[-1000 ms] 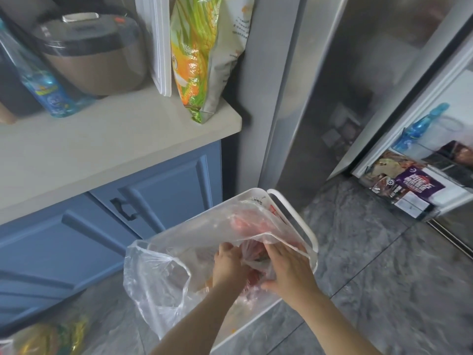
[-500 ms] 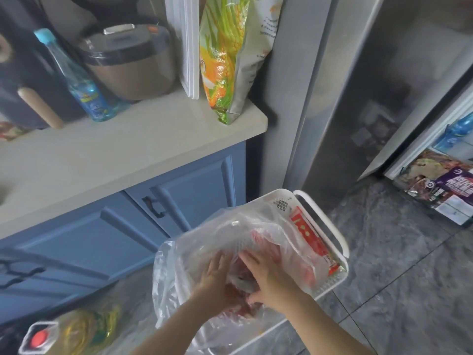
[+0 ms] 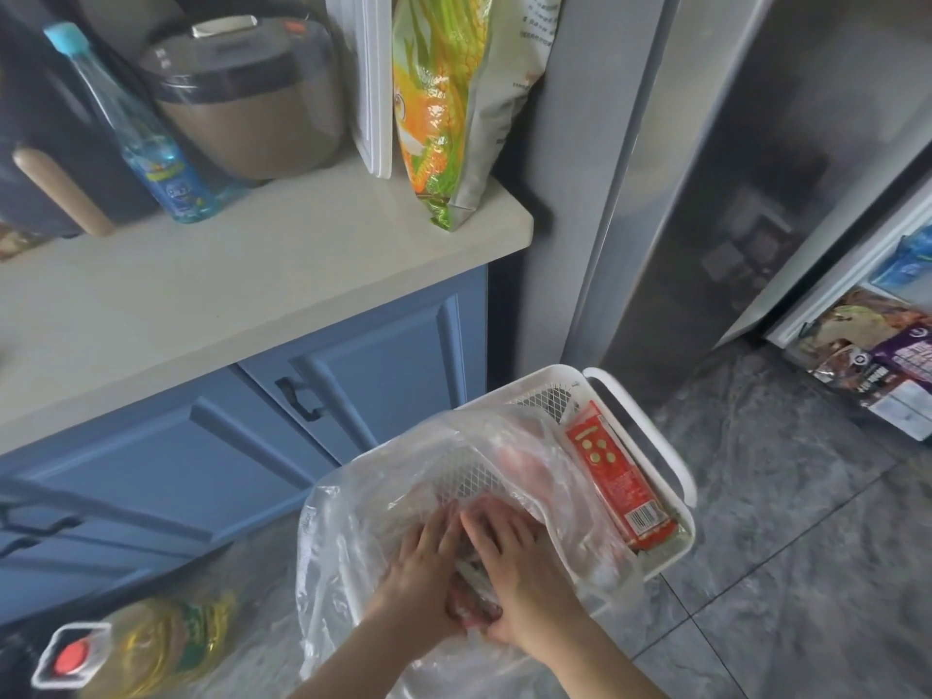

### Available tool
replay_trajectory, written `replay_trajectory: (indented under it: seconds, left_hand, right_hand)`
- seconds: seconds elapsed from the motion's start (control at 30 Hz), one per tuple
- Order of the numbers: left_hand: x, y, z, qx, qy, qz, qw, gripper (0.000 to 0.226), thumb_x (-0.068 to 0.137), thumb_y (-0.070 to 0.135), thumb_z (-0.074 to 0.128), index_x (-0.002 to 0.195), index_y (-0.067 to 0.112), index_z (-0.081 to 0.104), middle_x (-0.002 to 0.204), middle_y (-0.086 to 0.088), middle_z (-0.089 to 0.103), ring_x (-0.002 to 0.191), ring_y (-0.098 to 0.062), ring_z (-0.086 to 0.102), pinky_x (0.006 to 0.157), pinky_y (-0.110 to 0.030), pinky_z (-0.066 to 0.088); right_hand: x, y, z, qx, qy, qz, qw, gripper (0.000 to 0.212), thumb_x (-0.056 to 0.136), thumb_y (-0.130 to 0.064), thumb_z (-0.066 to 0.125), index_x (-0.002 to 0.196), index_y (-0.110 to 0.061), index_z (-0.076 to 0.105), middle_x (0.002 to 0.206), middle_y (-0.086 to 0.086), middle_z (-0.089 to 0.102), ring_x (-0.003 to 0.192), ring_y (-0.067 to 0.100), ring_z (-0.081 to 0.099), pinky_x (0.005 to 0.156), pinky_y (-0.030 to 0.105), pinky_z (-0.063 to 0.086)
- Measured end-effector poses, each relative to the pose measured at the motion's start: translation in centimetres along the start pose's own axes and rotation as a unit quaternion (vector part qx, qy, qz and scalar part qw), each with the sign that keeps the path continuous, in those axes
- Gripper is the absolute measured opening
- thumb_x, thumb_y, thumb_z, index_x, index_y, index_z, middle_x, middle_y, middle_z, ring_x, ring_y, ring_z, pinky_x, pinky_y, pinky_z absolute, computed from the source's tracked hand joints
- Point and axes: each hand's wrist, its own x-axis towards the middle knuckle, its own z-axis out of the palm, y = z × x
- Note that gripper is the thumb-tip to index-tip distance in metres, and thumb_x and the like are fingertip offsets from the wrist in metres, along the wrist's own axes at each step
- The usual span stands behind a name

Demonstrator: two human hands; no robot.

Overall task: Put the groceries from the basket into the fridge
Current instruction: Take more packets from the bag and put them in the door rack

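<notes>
A white mesh basket stands on the grey floor beside the fridge. A clear plastic bag with pinkish contents lies in it and spills over its near left rim. A red packet lies along the basket's right wall. My left hand and my right hand are side by side on the bag, fingers over its bunched part, and my right thumb is tucked beneath it. What is in the bunch is hidden. The open fridge door's shelf at the right holds food packets.
Blue cabinets under a pale counter border the left. A rice cooker, a blue bottle, a white board and a corn-print bag stand on it. An oil bottle lies at the lower left.
My hands have moved together and lower onto the bag. The bag has slid leftwards, uncovering the red packet and the basket's mesh. The view has shifted left.
</notes>
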Motion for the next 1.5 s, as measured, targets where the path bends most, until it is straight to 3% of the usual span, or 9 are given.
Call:
replay_trajectory:
  seconds: [0.2, 0.37, 0.5, 0.8, 0.97, 1.1, 1.17, 1.33, 1.5]
  left_hand:
    - [0.4, -0.5, -1.2, -0.066, 0.063, 0.040, 0.995, 0.113, 0.059, 0.048, 0.079, 0.149, 0.036, 0.011, 0.150, 0.015, 0.020, 0.136, -0.013, 0.019, 0.114, -0.032, 0.025]
    - [-1.2, -0.5, -4.0, -0.113, 0.103, 0.052, 0.987, 0.103, 0.054, 0.048, 0.083, 0.143, 0.030, 0.035, 0.139, 0.015, 0.039, 0.126, -0.011, 0.037, 0.110, -0.030, 0.032]
    - [-3.4, 0.0, -7.5, -0.162, 0.126, 0.078, 0.976, 0.099, 0.052, 0.047, 0.084, 0.139, 0.030, 0.041, 0.132, 0.020, 0.039, 0.121, -0.008, 0.040, 0.104, -0.019, 0.032]
    - [-8.2, 4.2, -18.3, -0.121, 0.219, 0.143, 0.958, 0.098, 0.051, 0.058, 0.079, 0.138, 0.029, 0.045, 0.132, 0.036, 0.033, 0.123, 0.000, 0.043, 0.102, -0.021, 0.037]
    - [-8.5, 11.1, -24.3, -0.094, 0.247, 0.177, 0.948, 0.096, 0.056, 0.052, 0.080, 0.141, 0.031, 0.040, 0.134, 0.026, 0.036, 0.125, -0.006, 0.042, 0.105, -0.030, 0.040]
    - [-7.4, 18.7, -27.4, -0.092, 0.253, 0.217, 0.938, 0.100, 0.051, 0.057, 0.073, 0.141, 0.029, 0.040, 0.135, 0.017, 0.039, 0.125, -0.012, 0.044, 0.103, -0.037, 0.043]
    - [-6.6, 23.4, -28.5, -0.081, 0.246, 0.250, 0.933, 0.102, 0.051, 0.055, 0.075, 0.142, 0.025, 0.040, 0.133, 0.017, 0.036, 0.124, -0.010, 0.044, 0.106, -0.032, 0.040]
    - [-3.9, 36.5, -29.7, -0.064, 0.217, 0.356, 0.907, 0.100, 0.056, 0.038, 0.087, 0.142, 0.019, 0.040, 0.129, 0.017, 0.036, 0.119, 0.000, 0.041, 0.102, -0.005, 0.025]
    - [-0.7, 48.4, -30.4, -0.075, 0.193, 0.444, 0.872, 0.100, 0.055, 0.046, 0.086, 0.141, 0.018, 0.043, 0.134, 0.009, 0.042, 0.123, -0.001, 0.043, 0.106, -0.013, 0.030]
  right_hand:
    - [-0.6, -0.3, 0.0, 0.107, 0.030, 0.008, 0.994, 0.119, 0.073, -0.049, 0.071, 0.137, -0.051, -0.029, 0.158, -0.010, -0.009, 0.146, 0.017, -0.004, 0.117, 0.041, 0.021]
    - [-1.6, -2.1, -3.8, 0.145, 0.098, -0.035, 0.984, 0.092, 0.077, -0.034, 0.072, 0.148, -0.037, 0.014, 0.154, -0.008, 0.023, 0.143, 0.014, 0.017, 0.116, 0.034, 0.026]
    - [-2.6, -4.0, -7.1, 0.168, 0.155, -0.065, 0.971, 0.087, 0.074, -0.032, 0.069, 0.147, -0.036, 0.020, 0.146, -0.004, 0.038, 0.135, 0.019, 0.032, 0.114, 0.036, 0.029]
    - [-5.0, -7.4, -17.7, 0.192, 0.242, -0.150, 0.939, 0.086, 0.079, -0.035, 0.072, 0.149, -0.031, 0.024, 0.150, -0.010, 0.033, 0.139, 0.010, 0.026, 0.113, 0.028, 0.029]
    - [-6.9, -5.5, -25.9, 0.177, 0.278, -0.168, 0.929, 0.084, 0.075, -0.038, 0.073, 0.147, -0.024, 0.033, 0.145, -0.009, 0.042, 0.133, 0.014, 0.036, 0.109, 0.033, 0.035]
    - [-10.7, -1.7, -33.0, 0.173, 0.283, -0.150, 0.931, 0.095, 0.068, -0.046, 0.072, 0.149, -0.018, 0.029, 0.148, -0.010, 0.035, 0.134, 0.007, 0.028, 0.112, 0.018, 0.023]
    - [-13.2, 1.1, -36.1, 0.161, 0.286, -0.128, 0.936, 0.101, 0.067, -0.045, 0.077, 0.150, -0.016, 0.026, 0.150, -0.006, 0.032, 0.134, 0.003, 0.021, 0.110, 0.010, 0.014]
    - [-20.0, 9.8, -42.3, 0.115, 0.325, -0.046, 0.938, 0.115, 0.060, -0.041, 0.087, 0.151, -0.023, 0.019, 0.152, -0.006, 0.029, 0.137, 0.010, 0.021, 0.112, 0.019, 0.016]
    - [-26.1, 17.6, -48.0, 0.062, 0.374, 0.021, 0.925, 0.114, 0.062, -0.038, 0.086, 0.151, -0.026, 0.016, 0.151, -0.009, 0.028, 0.136, 0.010, 0.023, 0.114, 0.027, 0.022]
